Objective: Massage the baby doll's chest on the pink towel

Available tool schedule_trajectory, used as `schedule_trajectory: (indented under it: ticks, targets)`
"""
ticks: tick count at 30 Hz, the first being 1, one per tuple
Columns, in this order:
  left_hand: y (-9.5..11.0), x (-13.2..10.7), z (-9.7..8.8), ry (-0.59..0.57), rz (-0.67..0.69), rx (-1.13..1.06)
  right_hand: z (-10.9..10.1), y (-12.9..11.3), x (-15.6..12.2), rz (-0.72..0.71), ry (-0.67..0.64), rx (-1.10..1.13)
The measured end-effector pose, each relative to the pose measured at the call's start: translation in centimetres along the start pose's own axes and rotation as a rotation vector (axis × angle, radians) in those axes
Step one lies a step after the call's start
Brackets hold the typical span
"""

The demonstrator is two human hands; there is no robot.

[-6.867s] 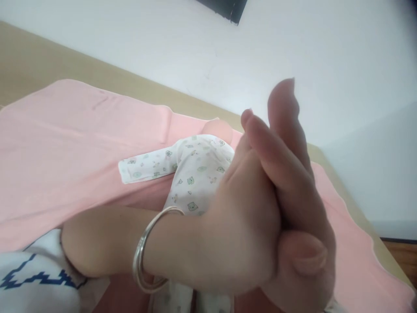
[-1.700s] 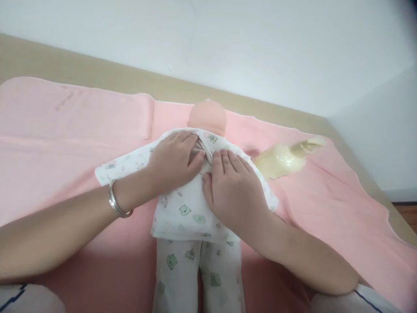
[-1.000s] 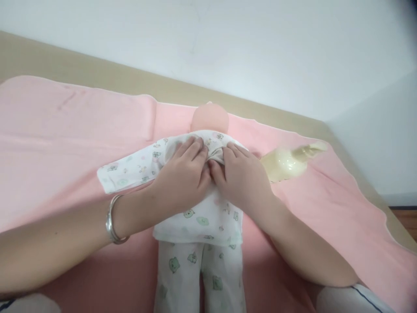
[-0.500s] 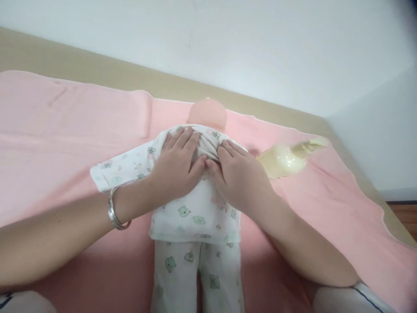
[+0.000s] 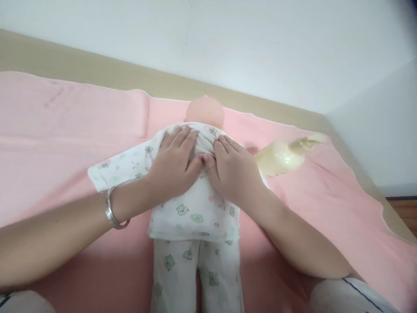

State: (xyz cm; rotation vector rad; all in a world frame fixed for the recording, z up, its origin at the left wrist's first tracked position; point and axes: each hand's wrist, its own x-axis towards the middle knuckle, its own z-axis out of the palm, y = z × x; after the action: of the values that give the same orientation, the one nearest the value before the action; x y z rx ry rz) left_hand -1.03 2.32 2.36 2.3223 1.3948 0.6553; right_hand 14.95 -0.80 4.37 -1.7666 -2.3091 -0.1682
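Note:
A baby doll lies on its back on a pink blanket, head away from me. It wears a white top with small bear prints and matching trousers. My left hand, with a silver bangle at the wrist, lies flat on the doll's chest, fingers stretched toward the collar. My right hand lies flat beside it on the chest, thumbs touching. One clothed sleeve sticks out to the left. The doll's bare cream arm sticks out to the right.
The blanket covers a tan surface that meets a white wall at the back. The blanket's right edge runs along the surface's rim, with wooden floor beyond it.
Seven seconds ago my hands were clasped close to the camera. Since then both have lain on the doll's chest, pressing the top's front near the collar and shifting only slightly.

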Motion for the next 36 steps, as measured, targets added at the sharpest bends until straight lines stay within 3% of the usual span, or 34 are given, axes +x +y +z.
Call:
schedule_trajectory:
  ticks: [6,25,31,36]
  targets:
    - [-0.1,0.0,0.0,-0.006,-0.003,-0.004,0.2,0.0,-0.1,-0.006,0.028,-0.012]
    - [0.0,0.1,0.1,-0.009,-0.002,-0.004,0.2,0.4,0.4,-0.005,-0.057,0.022]
    - [0.8,-0.3,-1.7,-0.114,-0.034,0.021,0.2,0.4,0.4,0.001,-0.062,0.032]
    - [1.4,-2.0,-3.0,-0.191,0.135,0.02,0.2,0.4,0.5,-0.012,-0.066,0.042]
